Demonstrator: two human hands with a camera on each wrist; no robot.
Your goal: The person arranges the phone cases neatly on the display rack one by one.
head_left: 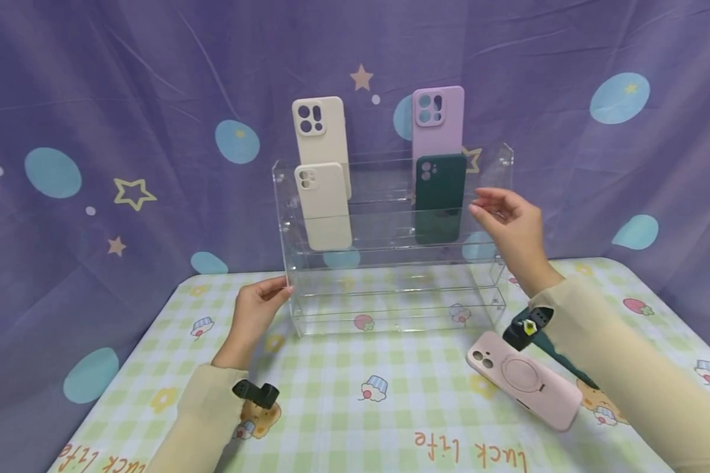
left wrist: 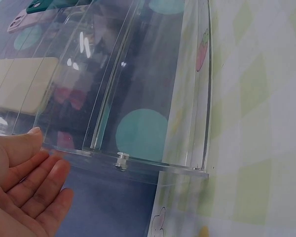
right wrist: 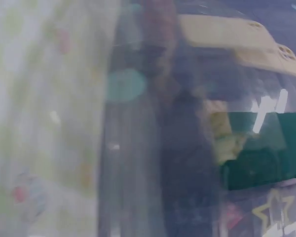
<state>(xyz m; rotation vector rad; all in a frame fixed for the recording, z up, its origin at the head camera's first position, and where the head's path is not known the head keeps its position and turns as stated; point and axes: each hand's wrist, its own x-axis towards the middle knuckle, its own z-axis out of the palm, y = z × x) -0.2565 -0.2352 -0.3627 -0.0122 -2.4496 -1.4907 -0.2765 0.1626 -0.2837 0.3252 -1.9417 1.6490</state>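
A left hand [head_left: 256, 314] pinches the rack [head_left: 381, 228] by its side, seemingly steadying it; the right hand [head_left: 516, 226] (empty, thumb and fingertips apart) hovers beside the green case [head_left: 440, 190], shelved upright, likely for display.

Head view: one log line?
left hand: at rack's left edge | right hand: near green case, holding nothing | rack: four cases | pink case: on table

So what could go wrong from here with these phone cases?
The left grip at the side of the clear rack could jolt it, perhaps toppling the rear white case. The right grip, close beside the dark green case on the rack, might knock it askew. The right sleeve could brush the pink case on the tablecloth.
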